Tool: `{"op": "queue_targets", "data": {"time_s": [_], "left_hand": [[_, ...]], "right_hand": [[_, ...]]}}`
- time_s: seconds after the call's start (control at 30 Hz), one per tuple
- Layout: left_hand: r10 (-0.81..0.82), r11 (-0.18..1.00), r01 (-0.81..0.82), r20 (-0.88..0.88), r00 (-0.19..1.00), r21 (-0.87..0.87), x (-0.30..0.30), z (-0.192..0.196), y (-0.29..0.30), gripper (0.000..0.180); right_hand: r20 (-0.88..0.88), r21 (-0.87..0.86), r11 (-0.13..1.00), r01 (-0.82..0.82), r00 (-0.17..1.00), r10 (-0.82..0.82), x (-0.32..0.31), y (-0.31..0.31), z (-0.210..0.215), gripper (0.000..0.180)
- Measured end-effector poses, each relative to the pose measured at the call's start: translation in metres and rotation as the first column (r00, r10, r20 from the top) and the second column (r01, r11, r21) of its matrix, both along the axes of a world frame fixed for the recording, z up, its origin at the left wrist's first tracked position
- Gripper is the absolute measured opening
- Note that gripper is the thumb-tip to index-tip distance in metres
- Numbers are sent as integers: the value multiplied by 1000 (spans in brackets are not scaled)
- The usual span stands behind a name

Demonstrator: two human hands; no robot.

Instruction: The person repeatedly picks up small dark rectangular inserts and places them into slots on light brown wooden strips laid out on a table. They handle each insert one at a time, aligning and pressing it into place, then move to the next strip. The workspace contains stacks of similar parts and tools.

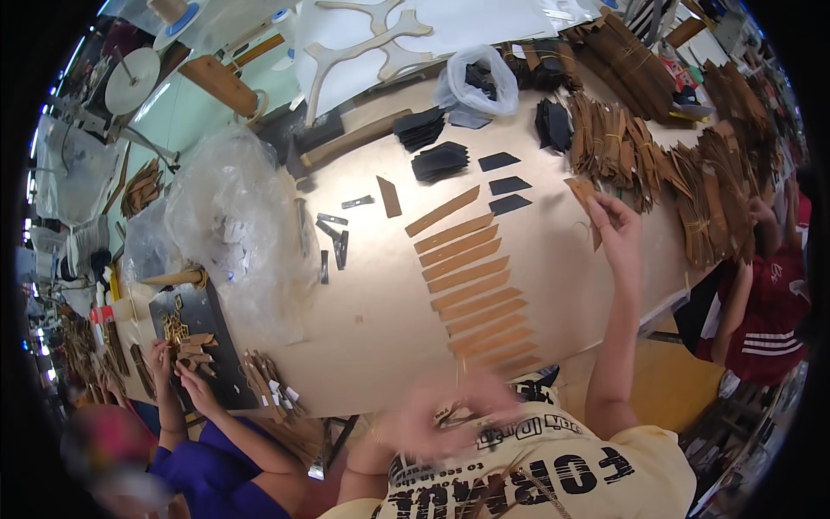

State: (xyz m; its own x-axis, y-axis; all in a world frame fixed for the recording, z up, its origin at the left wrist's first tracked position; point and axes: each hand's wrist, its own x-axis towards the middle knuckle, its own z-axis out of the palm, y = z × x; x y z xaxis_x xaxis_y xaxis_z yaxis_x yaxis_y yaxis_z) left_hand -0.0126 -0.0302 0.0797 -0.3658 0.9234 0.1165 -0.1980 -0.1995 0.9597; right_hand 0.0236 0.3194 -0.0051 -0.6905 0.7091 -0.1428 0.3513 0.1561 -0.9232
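Note:
My right hand (617,227) is raised over the right side of the table, its thumb and fingers pinching a brown leather-like piece (583,197). Close to my body, my left hand (462,408) is smeared by motion, and its fingers cannot be made out. Just beyond it, several tan strips with slanted ends (474,281) lie in a column, side by side. One brown piece (389,197) rests apart, left of the column's far end. Three small black pieces (506,184) sit between the column and my right hand.
Black piece stacks (439,162) and a plastic bag (475,80) stand at the back. Tied brown bundles (605,143) line the right. At left are small dark strips (333,233) and a large clear bag (233,216). Co-workers sit left, near a black board (220,346), and right, in a red shirt (774,303).

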Motion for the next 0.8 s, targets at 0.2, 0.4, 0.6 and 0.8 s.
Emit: {"op": "queue_targets", "data": {"time_s": [0.2, 0.4, 0.6, 0.8], "left_hand": [[516, 856, -492, 312, 798, -158, 12, -82, 30, 63], [764, 550, -802, 530, 369, -233, 37, -103, -26, 56], [841, 304, -895, 534, 90, -328, 59, -111, -97, 59], [774, 123, -992, 627, 85, -19, 64, -100, -180, 58]], "right_hand": [[-166, -335, 807, -486, 874, 457, -3, -132, 40, 22], [-183, -241, 613, -752, 655, 733, -8, -240, 10, 19], [40, -332, 497, -802, 515, 856, -14, -251, -3, 19], [124, -351, 223, -909, 190, 974, -16, -247, -2, 20]]}}
